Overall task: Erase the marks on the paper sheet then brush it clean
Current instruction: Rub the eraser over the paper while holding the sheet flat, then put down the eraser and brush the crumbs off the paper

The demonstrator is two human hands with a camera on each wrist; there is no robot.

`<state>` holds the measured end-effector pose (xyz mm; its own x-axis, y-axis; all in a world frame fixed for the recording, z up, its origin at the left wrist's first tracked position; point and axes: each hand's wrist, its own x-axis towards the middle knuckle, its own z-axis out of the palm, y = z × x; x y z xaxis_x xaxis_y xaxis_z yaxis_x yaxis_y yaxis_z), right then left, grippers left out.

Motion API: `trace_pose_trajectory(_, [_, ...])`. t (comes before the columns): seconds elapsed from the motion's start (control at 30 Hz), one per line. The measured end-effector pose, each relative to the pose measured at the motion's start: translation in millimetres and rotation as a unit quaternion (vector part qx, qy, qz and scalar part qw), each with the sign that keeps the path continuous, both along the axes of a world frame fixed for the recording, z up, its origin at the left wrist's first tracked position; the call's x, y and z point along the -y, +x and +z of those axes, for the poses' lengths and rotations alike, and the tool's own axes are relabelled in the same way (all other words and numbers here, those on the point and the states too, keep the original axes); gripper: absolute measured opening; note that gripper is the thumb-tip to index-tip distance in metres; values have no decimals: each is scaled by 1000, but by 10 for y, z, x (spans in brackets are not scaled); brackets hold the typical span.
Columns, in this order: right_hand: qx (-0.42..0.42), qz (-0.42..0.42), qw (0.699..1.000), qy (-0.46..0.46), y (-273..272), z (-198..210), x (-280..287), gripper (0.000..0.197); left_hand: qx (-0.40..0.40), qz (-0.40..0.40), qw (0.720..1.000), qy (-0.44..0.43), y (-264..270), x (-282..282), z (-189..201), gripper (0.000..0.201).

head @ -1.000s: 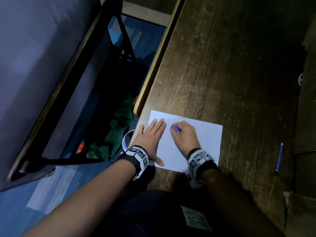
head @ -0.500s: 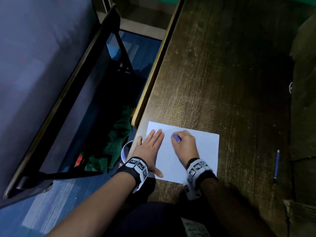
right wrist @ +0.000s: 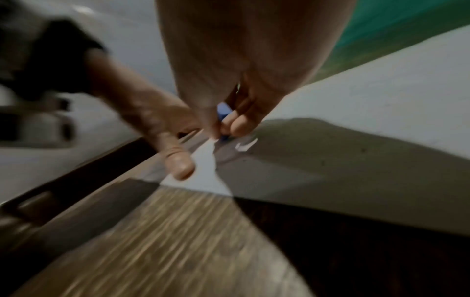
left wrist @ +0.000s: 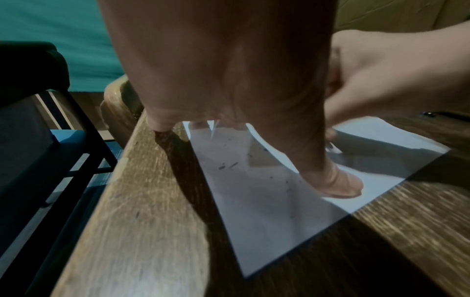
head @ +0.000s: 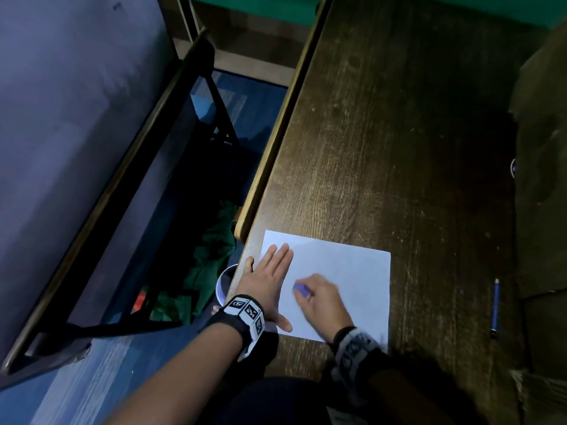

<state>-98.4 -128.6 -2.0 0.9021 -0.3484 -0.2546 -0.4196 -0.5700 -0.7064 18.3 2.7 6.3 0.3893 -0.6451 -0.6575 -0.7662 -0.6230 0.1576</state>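
A white paper sheet (head: 352, 271) lies at the near left corner of the dark wooden desk (head: 383, 148). My left hand (head: 267, 277) lies flat on the sheet's left edge with straight fingers, thumb spread toward me. My right hand (head: 322, 299) pinches a small blue eraser (head: 301, 289) and holds it against the paper's near middle. In the left wrist view dark eraser crumbs (left wrist: 229, 165) dot the paper (left wrist: 267, 201) under my left hand (left wrist: 229, 80). In the blurred right wrist view the eraser (right wrist: 223, 114) shows between thumb and fingers of my right hand (right wrist: 229, 124), touching the paper (right wrist: 356, 130).
A blue pencil (head: 495, 305) lies on the desk right of the sheet. The desk's left edge (head: 276, 142) drops to a blue floor with green cloth (head: 214, 256) and a white cup (head: 224, 283). A black chair frame (head: 147, 167) stands at left.
My right hand has drawn the eraser across the paper toward me, from near the far edge to the near middle. The left hand keeps pressing the sheet. The head view has shifted forward.
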Motion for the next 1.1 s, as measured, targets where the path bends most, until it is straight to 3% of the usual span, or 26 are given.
trace_pose_trajectory(0.07, [-27,128,991,42,-90,65,-64,12,5,1,1000,1,-10,-4,-8,162])
trace_pose_trajectory(0.1, [-24,137,989,44,-66,70,7,11,7,0,1000,-1,-10,-6,-9,161])
trace_pose_trajectory(0.2, [13,-31,999,3,87,1,370,11,-1,-2,1000,-4,-1,-6,2,160])
trace_pose_trajectory(0.3, [27,-207,978,-9,132,-38,617,10,-2,0,1000,-7,16,-5,3,160])
trace_pose_trajectory(0.57, [33,-399,914,-70,-529,164,1182,25,-3,-3,1000,-6,12,0,38,159])
trace_pose_trajectory(0.7, [-18,-401,911,-99,-967,151,1428,42,-5,9,1000,-24,0,-17,19,160])
trace_pose_trajectory(0.83, [6,-339,932,-126,-1129,118,1283,33,9,-3,1000,-29,-27,-45,9,159])
trace_pose_trajectory(0.97, [-41,-253,964,-67,-1040,-173,754,46,25,-12,1000,-13,-80,-294,-122,160])
trace_pose_trajectory(1.03, [-55,-263,963,-35,-1001,-227,594,51,31,-14,999,-6,-144,-367,-104,160])
trace_pose_trajectory(1.1, [-64,-288,956,-7,-972,-211,475,42,34,-11,999,-1,-180,-429,-73,161])
